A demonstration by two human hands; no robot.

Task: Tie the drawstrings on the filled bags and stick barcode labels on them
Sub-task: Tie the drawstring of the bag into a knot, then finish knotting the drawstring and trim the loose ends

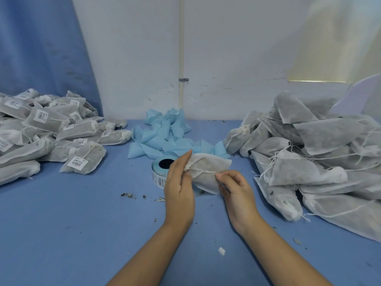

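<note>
Head view: the left hand [179, 182] pinches the bag [208, 168] at its neck, steadying it. The right hand [235, 188] fingers [221, 175] pinch the drawstring [204, 172], probably to tighten it toward three o'clock.

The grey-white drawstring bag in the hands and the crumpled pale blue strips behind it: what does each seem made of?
Grey-white drawstring bag: probably thin non-woven fabric, matt, dark filling showing through. Crumpled pale blue strips: likely glossy coated paper, holding sharp folds.

The label roll [157, 171] is half hidden behind the left hand [179, 188], and its print is way too small to read. The labelled pile [47, 129] runs off the left edge, the unlabelled pile [313, 153] off the right.
</note>
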